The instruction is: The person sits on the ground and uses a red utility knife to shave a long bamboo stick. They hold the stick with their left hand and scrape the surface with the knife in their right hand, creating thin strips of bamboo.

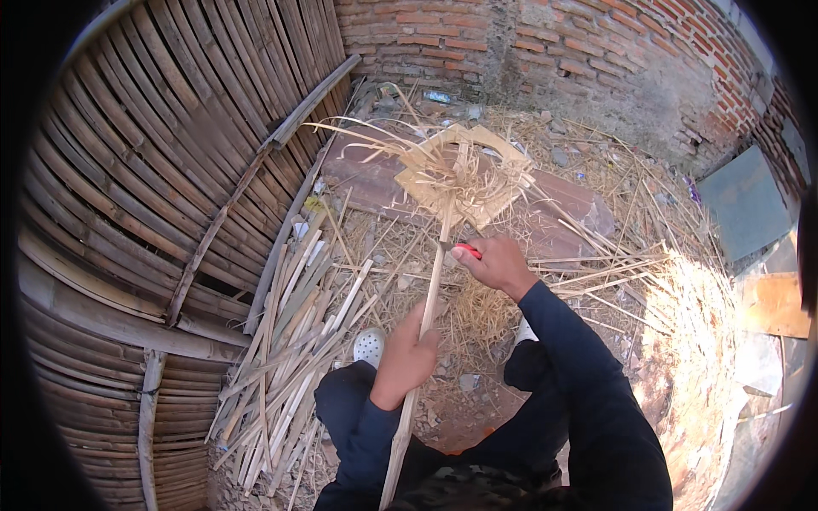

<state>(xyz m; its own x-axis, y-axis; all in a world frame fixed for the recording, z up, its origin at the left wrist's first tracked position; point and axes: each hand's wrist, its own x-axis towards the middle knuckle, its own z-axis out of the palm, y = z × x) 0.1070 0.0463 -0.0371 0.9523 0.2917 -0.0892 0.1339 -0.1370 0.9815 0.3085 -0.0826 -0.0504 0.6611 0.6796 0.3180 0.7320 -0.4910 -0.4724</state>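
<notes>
A long pale bamboo strip runs from between my knees up and away from me. My left hand is wrapped round it at about its middle. In my right hand is a knife with a red handle; its blade lies against the strip beyond my left hand. The strip's far end reaches into a tangle of thin curled shavings, which lies on a worn, tan, square-edged piece with an opening in it.
Many split bamboo strips lie piled to my left, beside a bamboo slat wall. A brown corrugated sheet lies ahead, before a brick wall. More thin sticks spread to the right, and a grey panel leans farther right.
</notes>
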